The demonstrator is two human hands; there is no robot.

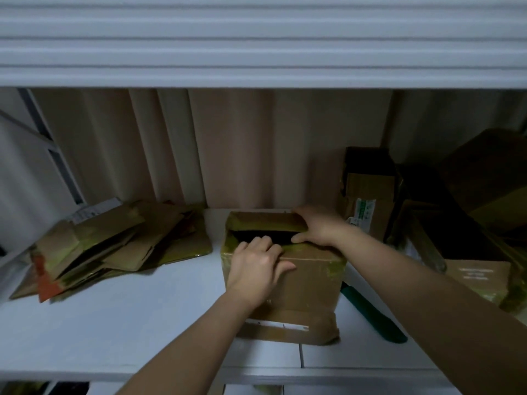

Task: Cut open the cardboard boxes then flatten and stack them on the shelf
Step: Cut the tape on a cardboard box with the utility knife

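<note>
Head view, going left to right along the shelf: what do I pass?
Pile of flattened cardboard → box being opened, both hands on its top flaps → green-handled cutter lying beside it → uncut boxes at the right end.

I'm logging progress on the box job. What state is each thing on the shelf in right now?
Cardboard box: upright, top flaps parted, dark gap showing.
Left hand: fingers hooked over the near flap's edge.
Right hand: grips the far flap.
Flattened boxes: lying in a loose pile at left.
Green-handled cutter: lying on the shelf, untouched.
Boxes at right: not yet flattened.
</note>
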